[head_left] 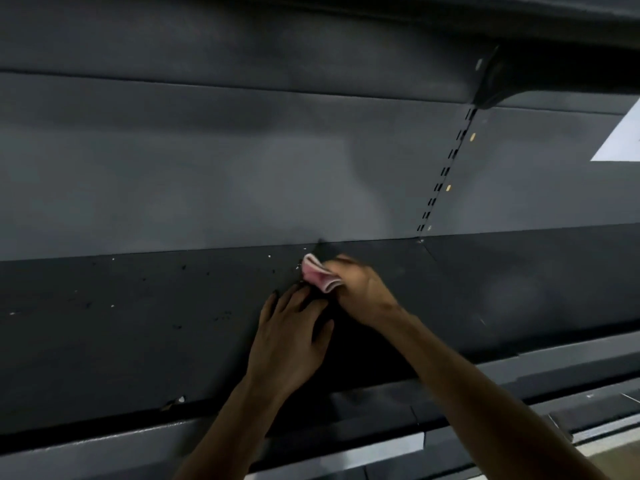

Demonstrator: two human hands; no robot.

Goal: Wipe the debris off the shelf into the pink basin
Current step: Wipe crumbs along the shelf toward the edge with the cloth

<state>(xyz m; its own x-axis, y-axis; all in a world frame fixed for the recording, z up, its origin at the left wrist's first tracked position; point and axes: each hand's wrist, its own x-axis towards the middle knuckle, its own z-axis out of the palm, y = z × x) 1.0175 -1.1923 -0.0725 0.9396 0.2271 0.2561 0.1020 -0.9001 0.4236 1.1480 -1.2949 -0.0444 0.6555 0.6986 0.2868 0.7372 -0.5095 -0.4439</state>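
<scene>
The right hand (360,292) is gripping a folded pink cloth (320,276), fingers curled round it, and is pressing it down on the dark shelf (104,323) close to the back panel (207,168). The left hand (289,337) is lying flat with straight fingers just in front of the cloth, holding nothing. The debris (221,317) is lying as small dark and pale specks scattered over the shelf, mostly to the left of both hands, with a few crumbs right at the cloth's edge. It is looking light and loose, likely to skitter or cling rather than roll, so a soft bunched cloth held by its folded bulk should be gathering it well under gentle pressure. The basin is not in view, so where the crumbs must go over is unclear. Behind, the back panel is closing the shelf off; a slotted upright (446,171) is standing to the right. The front lip (381,410) is the only open side, and the long run to the left is giving room for sweeping.
</scene>
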